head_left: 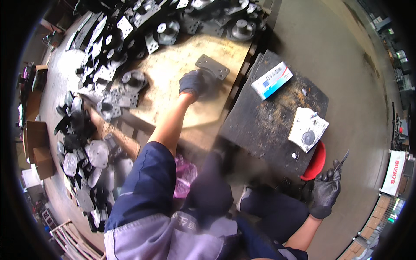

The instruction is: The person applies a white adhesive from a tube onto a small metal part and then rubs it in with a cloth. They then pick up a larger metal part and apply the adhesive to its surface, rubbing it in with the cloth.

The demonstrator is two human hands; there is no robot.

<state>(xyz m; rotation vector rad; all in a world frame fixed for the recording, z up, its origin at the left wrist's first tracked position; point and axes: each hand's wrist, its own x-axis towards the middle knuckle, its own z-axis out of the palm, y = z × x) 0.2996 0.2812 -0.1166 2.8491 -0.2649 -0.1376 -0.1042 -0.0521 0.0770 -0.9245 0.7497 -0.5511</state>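
My left hand (pixel 191 83), in a dark glove with an orange cuff, is stretched forward over the wooden board. Its fingers are closed on a grey metal bracket (pixel 212 66), whose flat plate has several holes; the bracket's lower part is blurred. My right hand (pixel 326 190), in a dark textured glove, is out to the right, beyond the black-topped stand. Between its fingers it pinches a slim dark tool (pixel 343 158) that points up and outward; its exact kind cannot be made out. Close to that hand is a red bowl (pixel 318 162), partly under the stand's edge.
Metal castings (pixel 167 32) crowd the far and left parts of the wooden board (pixel 169 56). More flanged castings (pixel 97 154) are heaped at left. On the black stand (pixel 251 117) lie a white-and-blue box (pixel 272 80) and a white pad (pixel 312 119) with a dark smear. A pink plastic bag (pixel 185 177) lies below.
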